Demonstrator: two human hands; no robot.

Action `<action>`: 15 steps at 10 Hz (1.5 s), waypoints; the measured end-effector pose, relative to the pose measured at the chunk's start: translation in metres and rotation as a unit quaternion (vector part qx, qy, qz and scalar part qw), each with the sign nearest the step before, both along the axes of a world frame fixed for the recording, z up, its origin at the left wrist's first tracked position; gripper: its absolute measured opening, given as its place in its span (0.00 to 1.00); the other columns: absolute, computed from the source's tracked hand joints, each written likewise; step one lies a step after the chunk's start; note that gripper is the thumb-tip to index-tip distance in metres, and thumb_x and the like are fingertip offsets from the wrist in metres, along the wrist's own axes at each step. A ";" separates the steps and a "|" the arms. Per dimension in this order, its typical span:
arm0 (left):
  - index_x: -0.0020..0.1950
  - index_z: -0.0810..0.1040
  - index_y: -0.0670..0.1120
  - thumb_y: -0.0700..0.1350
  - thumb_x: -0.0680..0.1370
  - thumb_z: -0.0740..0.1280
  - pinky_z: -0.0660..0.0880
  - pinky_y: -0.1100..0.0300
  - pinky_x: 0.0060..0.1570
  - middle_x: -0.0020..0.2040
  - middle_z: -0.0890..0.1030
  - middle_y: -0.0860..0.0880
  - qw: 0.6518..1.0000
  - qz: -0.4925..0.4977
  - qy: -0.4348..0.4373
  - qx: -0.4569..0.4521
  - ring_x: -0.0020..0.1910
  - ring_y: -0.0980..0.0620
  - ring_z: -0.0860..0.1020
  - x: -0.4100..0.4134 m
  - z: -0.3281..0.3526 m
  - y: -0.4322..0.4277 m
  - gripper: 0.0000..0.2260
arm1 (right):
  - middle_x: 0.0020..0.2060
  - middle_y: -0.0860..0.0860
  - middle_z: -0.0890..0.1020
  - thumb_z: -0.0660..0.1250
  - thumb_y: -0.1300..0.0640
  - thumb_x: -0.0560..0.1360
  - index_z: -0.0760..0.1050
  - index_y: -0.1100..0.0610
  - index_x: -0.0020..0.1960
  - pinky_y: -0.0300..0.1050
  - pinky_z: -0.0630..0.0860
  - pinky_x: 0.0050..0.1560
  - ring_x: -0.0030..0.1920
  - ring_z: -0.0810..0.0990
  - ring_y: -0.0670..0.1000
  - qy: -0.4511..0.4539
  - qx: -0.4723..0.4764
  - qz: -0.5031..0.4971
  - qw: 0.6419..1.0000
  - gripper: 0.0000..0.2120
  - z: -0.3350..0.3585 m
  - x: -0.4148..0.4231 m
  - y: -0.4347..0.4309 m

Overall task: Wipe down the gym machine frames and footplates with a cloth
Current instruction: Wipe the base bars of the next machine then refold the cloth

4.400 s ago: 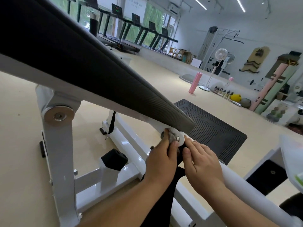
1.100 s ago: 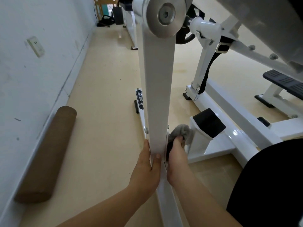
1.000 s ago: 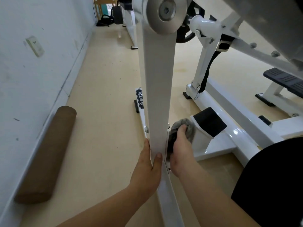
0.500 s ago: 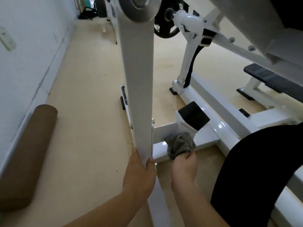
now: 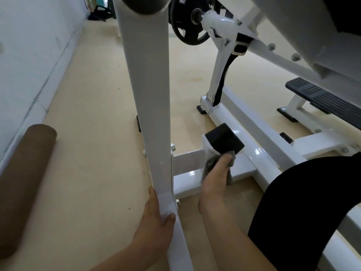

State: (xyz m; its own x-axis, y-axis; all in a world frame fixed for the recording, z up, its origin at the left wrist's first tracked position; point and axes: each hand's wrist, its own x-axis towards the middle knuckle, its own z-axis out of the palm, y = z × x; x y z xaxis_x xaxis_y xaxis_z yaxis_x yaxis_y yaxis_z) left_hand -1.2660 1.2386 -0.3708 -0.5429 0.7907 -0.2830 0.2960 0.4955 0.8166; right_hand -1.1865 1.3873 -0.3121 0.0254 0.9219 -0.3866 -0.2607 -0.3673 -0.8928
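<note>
Since half a second ago, the right hand (image 5: 215, 180) has slid the cloth (image 5: 208, 166) off the low cross bar (image 5: 185, 178), away from the post. It is now up at the white stand under the black block (image 5: 224, 141). The fingers of this hand are bent round the grey cloth, which is bunched up in them. They press it on the stand, right at the bottom edge of the block. A bit of cloth hangs out at 4 o'clock from the hand.

At 8 o'clock from it, the left hand (image 5: 156, 218) has stayed where it was. It holds the foot of the white post (image 5: 148, 94), with the thumb on the near face and the fingers round the far side.

The cross bar runs from the post to the long beam (image 5: 254, 130), which goes off toward 11 o'clock. At the far end of the beam a black strap (image 5: 222, 79) hangs down, and above it sits a round weight plate (image 5: 187, 22). A black ribbed footplate (image 5: 322, 98) lies at 2 o'clock from the right hand, well apart from it. Black clothing (image 5: 304, 202) fills the 4 o'clock corner.

At 9 o'clock from the left hand a brown roll (image 5: 21, 184) lies on the tan floor (image 5: 93, 114), right beside the white wall (image 5: 29, 45).
</note>
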 end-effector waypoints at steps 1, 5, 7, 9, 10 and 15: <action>0.82 0.35 0.55 0.47 0.83 0.66 0.57 0.62 0.74 0.82 0.49 0.61 1.000 -0.001 -0.012 0.004 0.80 0.57 0.56 -0.002 -0.001 0.000 0.42 | 0.39 0.52 0.83 0.55 0.27 0.76 0.78 0.49 0.42 0.46 0.78 0.50 0.40 0.82 0.50 0.072 -0.081 -0.054 0.993 0.28 0.000 0.003 0.029; 0.82 0.34 0.53 0.49 0.83 0.64 0.58 0.57 0.77 0.83 0.49 0.56 0.999 0.013 -0.033 -0.001 0.81 0.53 0.56 0.007 0.010 0.003 0.41 | 0.82 0.53 0.52 0.56 0.41 0.85 0.39 0.48 0.83 0.56 0.59 0.80 0.80 0.58 0.58 0.023 -0.062 -0.060 0.996 0.36 -0.002 -0.034 -0.004; 0.82 0.36 0.59 0.57 0.78 0.64 0.64 0.48 0.76 0.82 0.56 0.56 0.999 0.001 -0.039 -0.014 0.78 0.52 0.63 -0.002 0.011 0.001 0.43 | 0.83 0.52 0.50 0.55 0.41 0.84 0.33 0.43 0.82 0.54 0.61 0.77 0.79 0.59 0.59 -0.196 0.031 0.059 0.978 0.37 -0.024 0.000 0.010; 0.82 0.34 0.59 0.53 0.82 0.64 0.63 0.50 0.77 0.82 0.54 0.57 0.998 0.009 -0.062 -0.009 0.79 0.51 0.62 0.004 0.016 0.001 0.42 | 0.83 0.51 0.48 0.50 0.42 0.86 0.40 0.47 0.84 0.58 0.59 0.79 0.81 0.56 0.59 -0.134 -0.014 0.046 0.990 0.32 -0.002 -0.021 0.008; 0.82 0.34 0.55 0.49 0.83 0.64 0.57 0.59 0.77 0.82 0.51 0.57 0.998 0.014 -0.069 -0.008 0.81 0.54 0.56 0.005 0.017 0.001 0.41 | 0.83 0.51 0.43 0.51 0.42 0.85 0.35 0.47 0.83 0.59 0.56 0.80 0.82 0.53 0.59 -0.153 0.024 0.033 0.987 0.34 0.008 -0.049 0.000; 0.81 0.62 0.48 0.50 0.85 0.58 0.42 0.68 0.76 0.84 0.53 0.50 0.978 -0.098 0.178 -0.044 0.82 0.52 0.51 0.040 0.051 0.005 0.24 | 0.65 0.53 0.79 0.55 0.51 0.86 0.57 0.51 0.80 0.41 0.76 0.54 0.55 0.80 0.49 -0.501 0.200 0.290 0.791 0.24 -0.059 0.091 0.011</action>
State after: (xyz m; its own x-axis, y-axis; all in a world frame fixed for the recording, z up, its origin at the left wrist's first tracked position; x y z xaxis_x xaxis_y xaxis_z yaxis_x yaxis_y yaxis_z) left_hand -1.2260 1.2438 -0.3202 -0.4605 0.8702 -0.1755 0.6495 0.4650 0.6017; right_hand -1.0958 1.3979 -0.3713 -0.3384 0.9340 -0.1143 0.7589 0.1990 -0.6201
